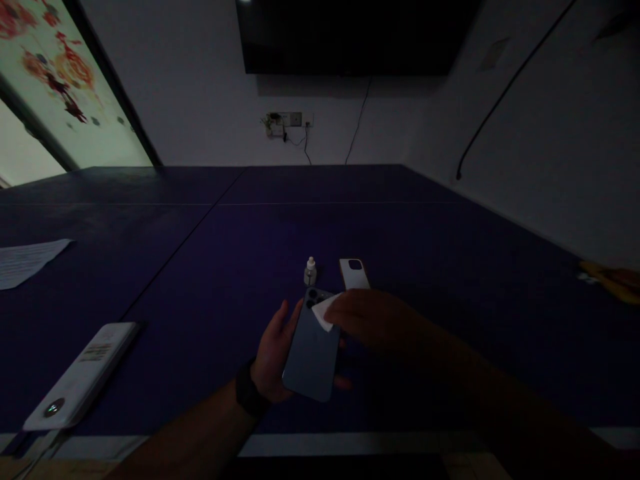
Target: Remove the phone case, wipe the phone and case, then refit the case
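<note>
My left hand (274, 353) wraps round a blue-grey smartphone (313, 360), whose back and camera lenses face up. In the fingers of my right hand (367, 319) is a folded white wipe (325, 313); it lies against the phone's back beside the lenses. Just beyond the phone stands a small clear bottle (310, 273) with a white dropper-like cap. A phone case (354, 270), pale with a dark camera cut-out, lies behind my right hand, which hides its lower part.
A white power bank (83, 377) with a cable lies at the left on the dark blue table (200, 267). A printed sheet (33, 260) rests farther left. Something yellow (613, 280) sits at the right edge. A screen (350, 37) hangs on the far wall.
</note>
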The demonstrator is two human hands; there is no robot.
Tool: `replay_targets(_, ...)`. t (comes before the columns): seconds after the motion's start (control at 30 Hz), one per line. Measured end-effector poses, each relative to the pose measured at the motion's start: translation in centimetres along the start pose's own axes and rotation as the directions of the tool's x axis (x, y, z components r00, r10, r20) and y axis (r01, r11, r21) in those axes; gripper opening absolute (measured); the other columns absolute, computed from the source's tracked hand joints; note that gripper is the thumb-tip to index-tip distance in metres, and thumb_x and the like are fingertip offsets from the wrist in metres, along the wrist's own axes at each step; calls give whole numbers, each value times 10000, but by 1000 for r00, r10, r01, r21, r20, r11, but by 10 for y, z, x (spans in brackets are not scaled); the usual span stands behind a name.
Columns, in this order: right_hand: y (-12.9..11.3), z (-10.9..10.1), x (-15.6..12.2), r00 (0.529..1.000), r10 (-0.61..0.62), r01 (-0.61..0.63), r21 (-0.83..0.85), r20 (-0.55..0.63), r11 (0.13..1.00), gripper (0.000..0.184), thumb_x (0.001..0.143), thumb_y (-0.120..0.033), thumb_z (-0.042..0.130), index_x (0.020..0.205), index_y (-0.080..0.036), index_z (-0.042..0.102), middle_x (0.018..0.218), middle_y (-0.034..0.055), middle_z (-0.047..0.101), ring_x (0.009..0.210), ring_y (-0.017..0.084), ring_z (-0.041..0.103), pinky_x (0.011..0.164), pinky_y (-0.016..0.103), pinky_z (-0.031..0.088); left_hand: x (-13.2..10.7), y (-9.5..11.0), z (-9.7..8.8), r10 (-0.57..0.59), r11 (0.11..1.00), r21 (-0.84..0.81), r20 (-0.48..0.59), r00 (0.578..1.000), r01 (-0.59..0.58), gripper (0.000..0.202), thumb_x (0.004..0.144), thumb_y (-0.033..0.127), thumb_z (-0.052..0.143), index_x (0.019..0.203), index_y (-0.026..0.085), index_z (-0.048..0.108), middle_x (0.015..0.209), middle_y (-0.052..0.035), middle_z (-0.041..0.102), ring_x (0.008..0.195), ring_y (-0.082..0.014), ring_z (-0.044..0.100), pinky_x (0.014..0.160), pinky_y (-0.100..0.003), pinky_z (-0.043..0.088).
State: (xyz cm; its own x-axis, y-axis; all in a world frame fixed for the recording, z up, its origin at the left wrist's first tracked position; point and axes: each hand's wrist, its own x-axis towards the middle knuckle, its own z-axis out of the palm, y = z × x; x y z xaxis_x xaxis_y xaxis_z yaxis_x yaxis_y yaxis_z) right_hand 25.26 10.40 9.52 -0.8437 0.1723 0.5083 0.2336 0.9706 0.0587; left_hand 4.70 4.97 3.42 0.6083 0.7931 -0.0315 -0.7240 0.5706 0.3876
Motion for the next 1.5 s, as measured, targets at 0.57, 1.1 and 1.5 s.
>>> replay_targets(0.57,59,52,-76,43,980,-708,698,194,-107,168,799,-284,661,914,-185,733,883,79,777,731,205,718,608,294,567,7,14,-11,231,970,132,-264,936,-203,609,980,568,380,1449,182,422,1225,-183,630,979,-283,647,780,-608,587)
replay_targets(1.1,95,105,-3,332,942,-936,143,59,321,199,777,-91,668,960,-169,671,938,75,732,909,199,675,848,295,481,8,20,-14,277,954,194,-278,919,-229,515,975,537,414,1334,189,538,1183,-166,657,982,-291,658,773,-587,589)
replay_targets(1.5,99,86,-22,414,910,-884,-240,1,402,222,903,-223,539,1096,-147,618,1115,150,634,1064,270,574,944,371,409,8,19,-15,249,963,170,-268,931,-209,545,983,526,412,1381,168,514,1200,-176,655,986,-291,659,781,-573,594)
